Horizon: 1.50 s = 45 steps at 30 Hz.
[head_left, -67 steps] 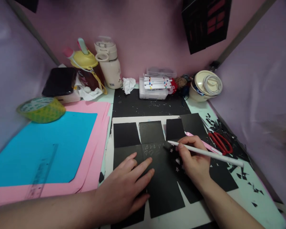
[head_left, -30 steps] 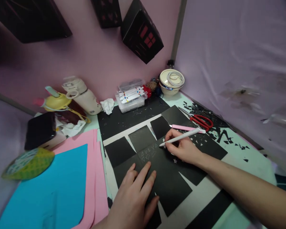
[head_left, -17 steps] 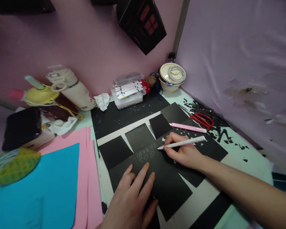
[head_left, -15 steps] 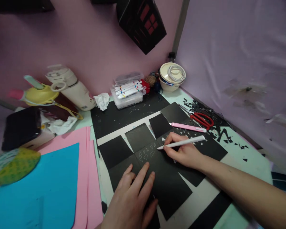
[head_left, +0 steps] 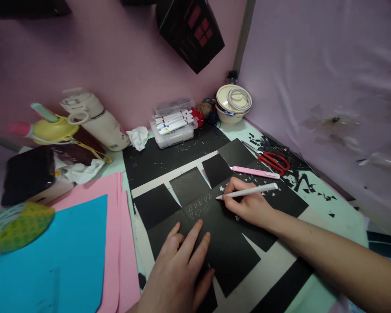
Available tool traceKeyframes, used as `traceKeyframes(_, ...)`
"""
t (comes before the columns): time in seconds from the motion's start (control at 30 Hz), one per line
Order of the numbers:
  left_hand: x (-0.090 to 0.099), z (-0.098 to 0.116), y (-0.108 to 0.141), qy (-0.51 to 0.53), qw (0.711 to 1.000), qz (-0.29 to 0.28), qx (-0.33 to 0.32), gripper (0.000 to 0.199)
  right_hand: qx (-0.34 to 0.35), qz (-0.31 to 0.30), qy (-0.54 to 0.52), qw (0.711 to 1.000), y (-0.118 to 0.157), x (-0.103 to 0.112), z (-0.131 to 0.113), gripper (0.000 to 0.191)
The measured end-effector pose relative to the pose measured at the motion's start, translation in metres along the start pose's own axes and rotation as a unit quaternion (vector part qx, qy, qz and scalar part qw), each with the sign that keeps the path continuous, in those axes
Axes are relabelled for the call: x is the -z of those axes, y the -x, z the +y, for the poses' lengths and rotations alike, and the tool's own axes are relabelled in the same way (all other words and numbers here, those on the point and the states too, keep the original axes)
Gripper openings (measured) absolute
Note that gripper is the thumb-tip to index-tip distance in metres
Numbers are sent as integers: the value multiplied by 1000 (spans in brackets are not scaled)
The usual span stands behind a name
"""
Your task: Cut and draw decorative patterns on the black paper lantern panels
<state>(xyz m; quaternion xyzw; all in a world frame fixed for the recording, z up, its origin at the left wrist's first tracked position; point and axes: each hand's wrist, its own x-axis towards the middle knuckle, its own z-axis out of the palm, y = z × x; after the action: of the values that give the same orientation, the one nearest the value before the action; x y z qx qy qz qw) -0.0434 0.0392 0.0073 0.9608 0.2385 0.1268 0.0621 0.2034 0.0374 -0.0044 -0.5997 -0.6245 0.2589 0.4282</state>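
A black paper cut-out with flaps (head_left: 234, 248) lies flat, bearing several pale triangles and other small outlines (head_left: 198, 206) and, farther right, cut-out stars and small shapes. My right hand (head_left: 247, 201) grips a white pen (head_left: 257, 189) between thumb and fingers, its tip at the paper just right of the outlines. My left hand (head_left: 182, 265) rests on the lower left of the paper with its fingers spread, holding nothing. Just beyond my right hand lies a pink craft knife (head_left: 256, 172).
Red-handled scissors (head_left: 275, 162) and black scraps (head_left: 303, 182) lie at the right. Behind are a marker case (head_left: 174, 130) and a lidded bowl (head_left: 233, 104). Blue sheets (head_left: 74, 248), pink sheets (head_left: 128, 243), a white bottle (head_left: 107, 130) and a dark box (head_left: 31, 176) stand or lie at the left.
The pen tip has shifted slightly up along the paper, with my right hand still around the pen. The whole view has moved a little; my left hand stays on the paper.
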Motion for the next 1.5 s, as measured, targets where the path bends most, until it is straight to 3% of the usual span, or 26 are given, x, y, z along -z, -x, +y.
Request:
traceKeyframes(0.93,1,1,0,9,1000,5,4,42,0,2,1,1000,2,1,0,16)
traceKeyframes(1.5,1,2,0,8,1000,-7,9,43,19,-41,-12,999,4,1,1,17)
